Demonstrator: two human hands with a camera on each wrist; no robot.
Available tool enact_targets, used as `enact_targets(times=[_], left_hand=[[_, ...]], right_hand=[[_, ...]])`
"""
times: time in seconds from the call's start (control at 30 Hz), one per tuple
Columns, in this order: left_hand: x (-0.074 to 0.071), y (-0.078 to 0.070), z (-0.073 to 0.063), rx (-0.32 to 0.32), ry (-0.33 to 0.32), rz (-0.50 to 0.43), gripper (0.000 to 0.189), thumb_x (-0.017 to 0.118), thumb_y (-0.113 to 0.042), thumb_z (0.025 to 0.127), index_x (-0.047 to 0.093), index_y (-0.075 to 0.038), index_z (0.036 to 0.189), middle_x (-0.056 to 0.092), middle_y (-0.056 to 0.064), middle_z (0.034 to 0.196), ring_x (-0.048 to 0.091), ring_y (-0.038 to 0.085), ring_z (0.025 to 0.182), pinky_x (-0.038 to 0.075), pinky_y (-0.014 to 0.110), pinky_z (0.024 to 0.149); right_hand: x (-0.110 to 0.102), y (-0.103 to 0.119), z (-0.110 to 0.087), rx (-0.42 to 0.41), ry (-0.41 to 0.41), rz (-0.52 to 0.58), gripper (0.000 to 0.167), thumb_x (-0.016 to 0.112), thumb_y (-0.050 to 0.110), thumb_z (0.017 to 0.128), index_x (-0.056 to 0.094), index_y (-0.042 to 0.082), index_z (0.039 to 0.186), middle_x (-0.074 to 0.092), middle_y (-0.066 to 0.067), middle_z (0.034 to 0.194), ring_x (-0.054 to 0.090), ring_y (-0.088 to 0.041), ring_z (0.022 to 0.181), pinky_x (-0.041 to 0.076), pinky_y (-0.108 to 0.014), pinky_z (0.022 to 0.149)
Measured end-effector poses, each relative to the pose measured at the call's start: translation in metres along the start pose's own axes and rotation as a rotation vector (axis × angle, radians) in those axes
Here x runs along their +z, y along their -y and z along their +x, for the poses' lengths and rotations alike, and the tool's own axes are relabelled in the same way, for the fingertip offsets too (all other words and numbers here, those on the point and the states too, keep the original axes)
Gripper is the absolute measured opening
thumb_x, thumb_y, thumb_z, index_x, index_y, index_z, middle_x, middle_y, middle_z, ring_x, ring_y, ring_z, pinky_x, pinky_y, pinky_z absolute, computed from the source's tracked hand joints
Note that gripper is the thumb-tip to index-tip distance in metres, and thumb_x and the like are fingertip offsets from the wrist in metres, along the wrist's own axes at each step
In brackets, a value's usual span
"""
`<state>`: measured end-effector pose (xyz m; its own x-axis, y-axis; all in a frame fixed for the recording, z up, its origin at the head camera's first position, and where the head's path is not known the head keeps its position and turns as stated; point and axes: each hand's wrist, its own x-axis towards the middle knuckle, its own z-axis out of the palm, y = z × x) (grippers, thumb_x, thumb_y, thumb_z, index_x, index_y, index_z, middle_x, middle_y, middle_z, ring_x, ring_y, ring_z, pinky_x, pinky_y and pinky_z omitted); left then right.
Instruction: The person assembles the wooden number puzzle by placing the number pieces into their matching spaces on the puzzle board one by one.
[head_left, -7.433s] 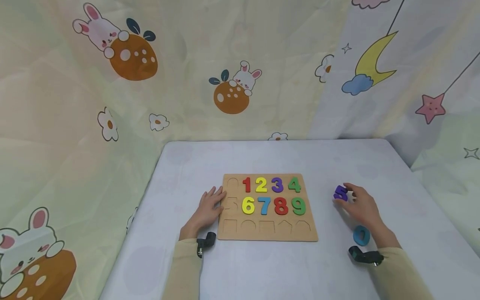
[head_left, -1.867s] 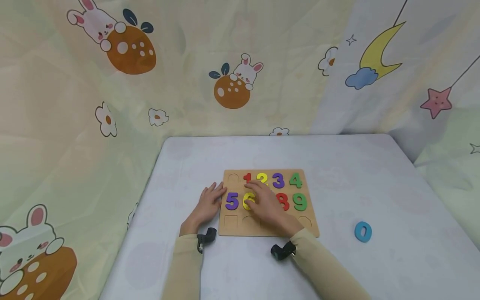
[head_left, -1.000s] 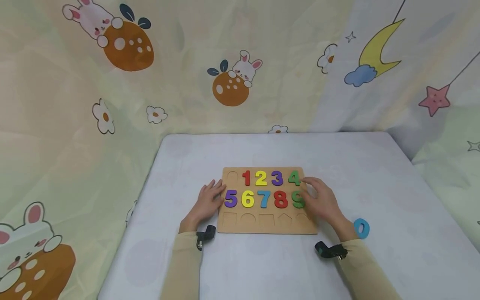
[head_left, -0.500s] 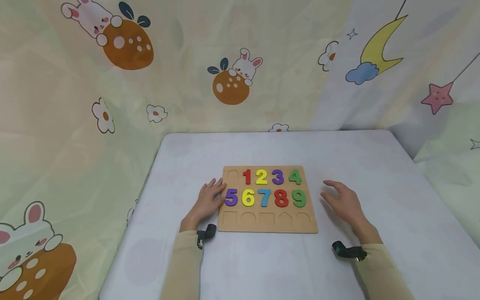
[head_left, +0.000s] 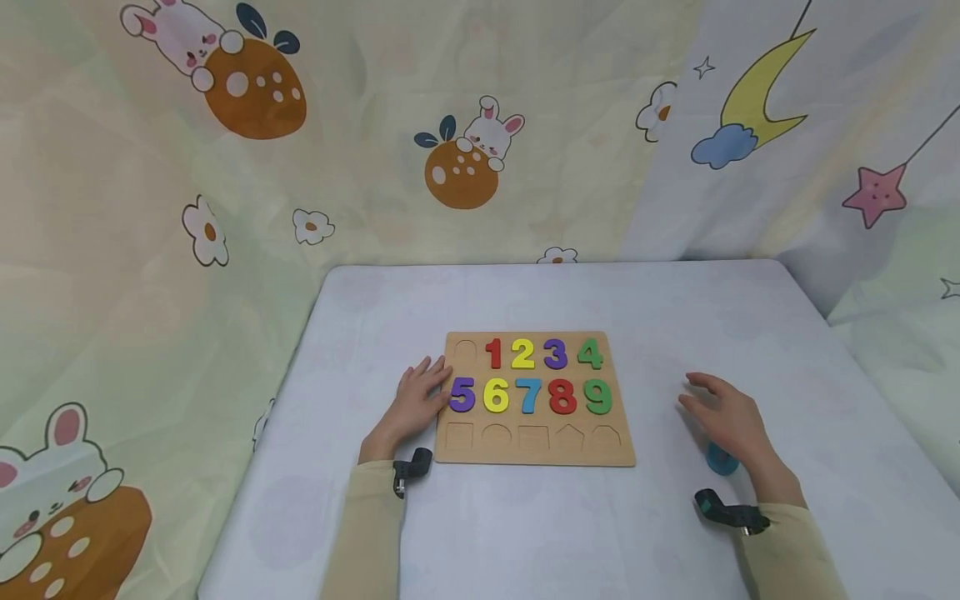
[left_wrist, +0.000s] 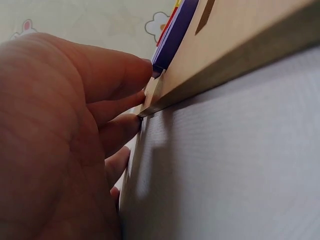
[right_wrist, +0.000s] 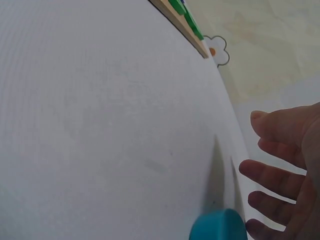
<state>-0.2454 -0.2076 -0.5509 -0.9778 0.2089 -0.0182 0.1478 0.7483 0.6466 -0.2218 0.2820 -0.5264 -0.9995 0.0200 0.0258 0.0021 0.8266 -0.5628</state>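
A wooden number puzzle board [head_left: 534,423] lies on the table, with coloured numerals 1 to 9 sitting in its two upper rows. My left hand [head_left: 412,410] rests at the board's left edge, fingertips touching it near the purple 5 [head_left: 462,395]. Off to the right, my right hand [head_left: 729,421] is above the table with relaxed, parted fingers and nothing between them. Partly hidden beneath it is the blue 0 [head_left: 722,460]; the right wrist view shows this blue piece [right_wrist: 218,226] below the fingers [right_wrist: 272,177].
The board has outlined slots along its bottom row and one at its top left corner. A white cloth covers the table [head_left: 525,533]. Behind it hangs a patterned curtain [head_left: 360,125] with rabbits, flowers and a moon.
The purple 5 went from my right hand into the board's second row. Since then my right hand has left the board and moved right, over the blue 0. My left hand stays put.
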Motion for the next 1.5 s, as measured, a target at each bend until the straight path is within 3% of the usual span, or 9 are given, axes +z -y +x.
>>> enact_targets(times=[0.3, 0.57, 0.77, 0.87, 1.03, 1.23, 1.5], left_hand=[[-0.002, -0.002, 0.0, -0.03, 0.012, 0.001, 0.052, 0.058, -0.025, 0.097, 0.046, -0.012, 0.146, 0.029, 0.001, 0.159, 0.009, 0.022, 0.151, -0.003, 0.042, 0.123], [-0.002, -0.003, 0.0, -0.002, 0.004, 0.009, 0.053, 0.06, -0.023, 0.095, 0.048, -0.009, 0.144, 0.031, 0.004, 0.158, 0.012, 0.026, 0.15, -0.001, 0.047, 0.122], [-0.002, -0.002, 0.0, -0.025, 0.011, 0.002, 0.053, 0.06, -0.025, 0.096, 0.047, -0.011, 0.145, 0.03, 0.002, 0.159, 0.01, 0.024, 0.151, -0.003, 0.044, 0.123], [-0.002, -0.001, -0.001, -0.033, 0.02, 0.003, 0.053, 0.06, -0.026, 0.096, 0.046, -0.011, 0.146, 0.029, 0.003, 0.159, 0.01, 0.024, 0.151, -0.003, 0.044, 0.123], [-0.001, 0.0, -0.001, -0.034, 0.024, 0.003, 0.053, 0.06, -0.026, 0.096, 0.046, -0.011, 0.146, 0.029, 0.003, 0.159, 0.01, 0.024, 0.151, -0.003, 0.044, 0.123], [-0.002, -0.001, -0.001, -0.034, 0.019, 0.005, 0.053, 0.059, -0.026, 0.096, 0.046, -0.012, 0.146, 0.029, 0.002, 0.159, 0.009, 0.023, 0.151, -0.004, 0.043, 0.123], [-0.002, -0.003, -0.001, -0.017, 0.015, -0.007, 0.052, 0.059, -0.024, 0.096, 0.047, -0.01, 0.145, 0.03, 0.003, 0.158, 0.011, 0.025, 0.15, -0.003, 0.045, 0.123]], right_hand=[[-0.005, -0.013, -0.014, 0.052, -0.004, -0.005, 0.057, 0.053, 0.038, 0.099, 0.047, -0.003, 0.137, 0.048, -0.031, 0.137, 0.038, -0.054, 0.127, 0.035, -0.069, 0.1], [-0.009, -0.021, -0.034, 0.09, -0.015, 0.019, 0.059, 0.053, 0.041, 0.099, 0.048, -0.004, 0.137, 0.052, -0.031, 0.133, 0.049, -0.051, 0.115, 0.047, -0.064, 0.087], [-0.007, -0.027, -0.042, 0.087, -0.017, 0.006, 0.059, 0.054, 0.041, 0.099, 0.047, -0.003, 0.138, 0.056, -0.029, 0.128, 0.053, -0.046, 0.109, 0.05, -0.059, 0.082], [-0.009, -0.028, -0.045, 0.066, 0.017, -0.002, 0.062, 0.057, 0.042, 0.097, 0.046, -0.003, 0.139, 0.056, -0.029, 0.127, 0.055, -0.046, 0.107, 0.051, -0.058, 0.082], [-0.02, -0.027, -0.053, 0.033, 0.143, 0.016, 0.078, 0.069, 0.045, 0.089, 0.04, -0.001, 0.144, 0.052, -0.029, 0.134, 0.053, -0.047, 0.112, 0.048, -0.059, 0.086], [-0.028, -0.027, -0.062, 0.0, 0.21, 0.013, 0.085, 0.081, 0.033, 0.079, 0.039, 0.0, 0.146, 0.048, -0.028, 0.138, 0.048, -0.047, 0.118, 0.045, -0.06, 0.092], [-0.023, -0.034, -0.066, -0.018, 0.153, -0.018, 0.08, 0.08, 0.018, 0.077, 0.04, -0.001, 0.144, 0.048, -0.029, 0.137, 0.046, -0.045, 0.118, 0.045, -0.06, 0.093]])
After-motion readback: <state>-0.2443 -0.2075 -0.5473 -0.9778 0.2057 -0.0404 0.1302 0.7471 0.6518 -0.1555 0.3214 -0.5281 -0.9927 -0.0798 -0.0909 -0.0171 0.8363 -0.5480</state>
